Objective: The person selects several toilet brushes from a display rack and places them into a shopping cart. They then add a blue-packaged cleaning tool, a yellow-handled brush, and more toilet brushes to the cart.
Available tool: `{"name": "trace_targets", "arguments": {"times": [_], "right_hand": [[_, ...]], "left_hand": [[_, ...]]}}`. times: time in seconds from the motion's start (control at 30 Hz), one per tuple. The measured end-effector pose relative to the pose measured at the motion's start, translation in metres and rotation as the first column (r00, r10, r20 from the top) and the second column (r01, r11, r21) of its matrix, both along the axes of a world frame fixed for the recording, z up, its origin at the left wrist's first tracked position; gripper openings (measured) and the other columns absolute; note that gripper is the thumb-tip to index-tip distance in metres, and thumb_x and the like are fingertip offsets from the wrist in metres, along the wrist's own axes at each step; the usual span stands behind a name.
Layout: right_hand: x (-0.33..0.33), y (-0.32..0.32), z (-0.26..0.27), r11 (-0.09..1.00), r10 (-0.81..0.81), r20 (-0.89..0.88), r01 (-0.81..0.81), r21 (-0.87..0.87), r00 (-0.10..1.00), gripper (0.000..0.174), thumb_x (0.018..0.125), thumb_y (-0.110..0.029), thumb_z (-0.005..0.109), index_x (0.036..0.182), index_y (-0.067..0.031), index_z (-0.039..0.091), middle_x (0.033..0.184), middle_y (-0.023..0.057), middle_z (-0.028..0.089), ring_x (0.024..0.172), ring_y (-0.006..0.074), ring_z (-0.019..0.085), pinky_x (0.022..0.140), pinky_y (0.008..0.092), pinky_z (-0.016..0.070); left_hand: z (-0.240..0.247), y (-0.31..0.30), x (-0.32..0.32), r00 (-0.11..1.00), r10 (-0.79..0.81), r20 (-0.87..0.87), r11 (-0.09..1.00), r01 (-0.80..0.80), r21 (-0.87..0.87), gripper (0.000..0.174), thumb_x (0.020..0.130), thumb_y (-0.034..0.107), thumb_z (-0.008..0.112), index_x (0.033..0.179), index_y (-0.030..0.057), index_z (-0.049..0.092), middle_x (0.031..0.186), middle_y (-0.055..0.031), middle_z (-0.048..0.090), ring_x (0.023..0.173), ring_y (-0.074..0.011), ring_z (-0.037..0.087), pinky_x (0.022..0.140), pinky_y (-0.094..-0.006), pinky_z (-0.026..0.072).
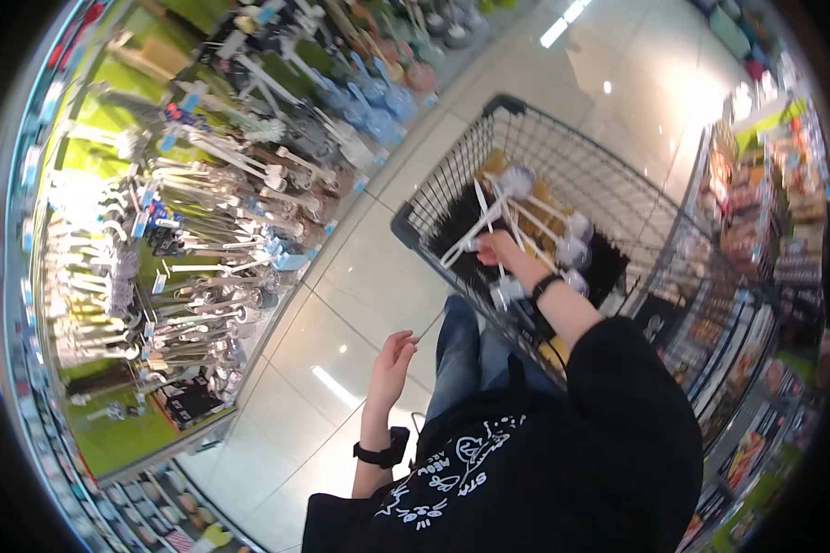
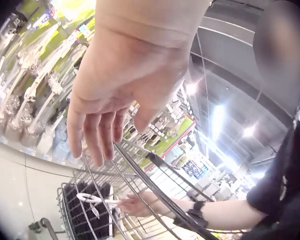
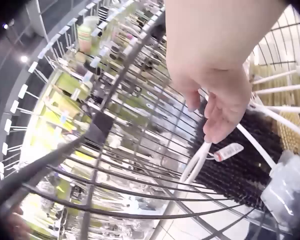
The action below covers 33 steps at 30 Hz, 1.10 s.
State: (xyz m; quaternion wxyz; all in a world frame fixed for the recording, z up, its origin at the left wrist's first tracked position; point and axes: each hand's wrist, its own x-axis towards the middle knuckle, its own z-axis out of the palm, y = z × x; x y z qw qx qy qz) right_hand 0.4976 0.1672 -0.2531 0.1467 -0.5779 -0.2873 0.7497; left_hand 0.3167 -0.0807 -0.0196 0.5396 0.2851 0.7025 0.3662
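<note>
My right hand (image 1: 501, 249) is inside the shopping cart (image 1: 572, 129), its fingers pinching a white long-handled brush near the loop (image 3: 196, 162) at the handle's end. A small label tag (image 3: 229, 152) hangs beside those fingers. Several more white handles cross beneath, leading to rounded heads (image 1: 516, 182) wrapped in clear plastic. Under them lies a black bristly thing (image 3: 230, 172), next to something yellowish-brown (image 3: 270, 125). My left hand (image 1: 394, 361) hangs outside the cart with loosely bent fingers, holding nothing.
Left of the aisle stands a shelf (image 1: 111, 442) with many hanging long-handled brushes (image 1: 240, 230). Light blue items (image 1: 378, 106) hang farther along. More stocked shelves (image 1: 756, 194) line the right side. The cart's wire side rises between my legs (image 1: 470, 346) and its contents.
</note>
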Motion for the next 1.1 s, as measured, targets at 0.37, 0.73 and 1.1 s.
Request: {"name": "trace_targets", "arguments": {"times": [0.37, 0.73, 1.1], "right_hand": [[0.046, -0.034, 0.216, 0.866, -0.132, -0.109, 0.168, 0.471, 0.985, 0.020, 0.088, -0.015, 0.053, 0.106, -0.0074, 0.052, 0.087, 0.0068, 0.061, 0.072, 0.0145, 0.059, 0.062, 0.0261, 0.0483], [-0.297, -0.134, 0.348, 0.682, 0.320, -0.187, -0.089, 0.726, 0.929, 0.021, 0.087, -0.011, 0.054, 0.106, -0.0009, 0.052, 0.087, 0.0054, 0.058, 0.081, 0.0132, 0.058, 0.073, 0.0262, 0.0494], [-0.486, -0.118, 0.424, 0.134, 0.655, 0.238, -0.420, 0.897, 0.717, 0.023, 0.086, -0.010, 0.055, 0.108, -0.0024, 0.052, 0.080, 0.0031, 0.060, 0.071, 0.0077, 0.055, 0.065, 0.0222, 0.0440]], "left_hand": [[0.035, -0.041, -0.129, 0.954, 0.226, -0.197, 0.967, -0.196, 0.159, 0.034, 0.090, 0.025, 0.049, 0.118, 0.0059, 0.048, 0.106, -0.0134, 0.059, 0.099, -0.0234, 0.057, 0.085, -0.0327, 0.0438], [0.021, -0.207, -0.364, 0.786, 0.535, -0.309, 0.839, -0.451, 0.306, 0.033, 0.089, 0.023, 0.052, 0.116, 0.0045, 0.049, 0.099, -0.0108, 0.061, 0.091, -0.0179, 0.057, 0.079, -0.0301, 0.0446], [0.036, -0.193, -0.492, 0.795, 0.599, -0.100, 0.738, -0.499, 0.454, 0.028, 0.091, 0.017, 0.049, 0.113, -0.0004, 0.049, 0.100, -0.0110, 0.061, 0.090, -0.0157, 0.057, 0.082, -0.0272, 0.0425]]}}
